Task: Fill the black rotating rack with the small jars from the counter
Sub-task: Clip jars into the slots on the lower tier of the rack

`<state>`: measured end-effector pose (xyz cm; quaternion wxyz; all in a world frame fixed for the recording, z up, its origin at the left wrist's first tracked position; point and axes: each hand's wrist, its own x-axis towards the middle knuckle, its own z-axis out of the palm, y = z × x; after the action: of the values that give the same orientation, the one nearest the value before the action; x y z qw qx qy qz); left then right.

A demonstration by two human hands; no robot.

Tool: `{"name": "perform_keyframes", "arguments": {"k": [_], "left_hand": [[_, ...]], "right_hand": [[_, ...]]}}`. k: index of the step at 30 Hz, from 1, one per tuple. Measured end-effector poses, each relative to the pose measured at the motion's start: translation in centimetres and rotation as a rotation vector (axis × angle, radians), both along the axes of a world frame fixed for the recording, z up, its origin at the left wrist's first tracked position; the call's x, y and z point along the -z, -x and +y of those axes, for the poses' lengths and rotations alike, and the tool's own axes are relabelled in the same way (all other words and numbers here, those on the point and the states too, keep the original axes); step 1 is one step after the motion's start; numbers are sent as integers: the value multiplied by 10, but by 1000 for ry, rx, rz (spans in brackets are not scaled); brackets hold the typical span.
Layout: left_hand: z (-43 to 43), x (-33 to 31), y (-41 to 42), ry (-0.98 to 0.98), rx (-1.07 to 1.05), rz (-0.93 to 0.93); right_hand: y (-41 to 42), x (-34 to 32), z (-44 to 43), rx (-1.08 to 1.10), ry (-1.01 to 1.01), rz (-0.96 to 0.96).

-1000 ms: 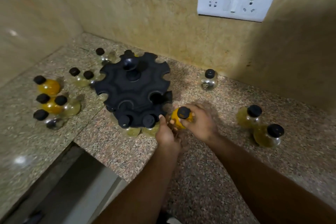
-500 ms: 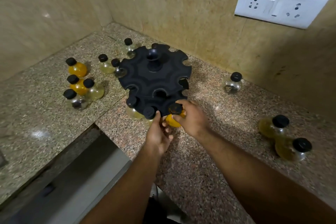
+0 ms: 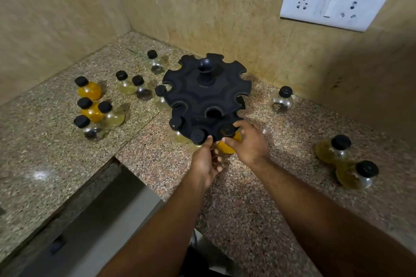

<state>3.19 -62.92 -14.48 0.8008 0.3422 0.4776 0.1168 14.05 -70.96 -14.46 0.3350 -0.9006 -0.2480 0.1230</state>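
The black rotating rack [image 3: 206, 94] stands near the counter's corner, two tiers with notched slots. My right hand [image 3: 248, 143] grips an orange-filled jar [image 3: 226, 146] with a black cap, its neck sitting in a front slot of the lower tier. My left hand [image 3: 206, 159] touches the rack's lower rim beside that jar, fingers apart. Two jars [image 3: 177, 126] hang in the lower tier to the left, and another jar [image 3: 161, 94] sits at the upper tier's left slot.
Several loose jars [image 3: 94, 108] cluster on the counter at left, more jars [image 3: 132, 84] stand behind them. One clear jar [image 3: 282, 99] stands right of the rack, two yellowish jars [image 3: 344, 159] at far right. A wall socket [image 3: 331, 4] is above. The counter edge drops off at front left.
The right hand carried the orange jar forward from the counter into the rack's lower front slot. The left hand stayed at the rack's rim. The camera view shifted left.
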Motion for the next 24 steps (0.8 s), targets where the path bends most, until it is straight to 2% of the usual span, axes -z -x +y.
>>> {"name": "perform_keyframes", "arguments": {"k": [4,9,12,16,19,21,24], "left_hand": [[-25,8,-4,-177,-112,132],[-77,14,-23,-261,94,197],[-100,23,-41,-508,356,157],[-131,28,-64,-901,821,150],[-148,33,-78,-1205,1182,172],[-160,39,-86,-1424,1397,166],[-168,48,-100,-1502,1585,229]], "right_hand": [[2,11,-28,24,-23,15],[4,28,-88,220,-87,40],[-1,36,-127,381,-94,-12],[-10,40,-173,664,-100,-104],[-22,39,-196,843,-103,-106],[-31,39,-216,873,-119,-91],[-43,35,-237,836,-135,-8]]}}
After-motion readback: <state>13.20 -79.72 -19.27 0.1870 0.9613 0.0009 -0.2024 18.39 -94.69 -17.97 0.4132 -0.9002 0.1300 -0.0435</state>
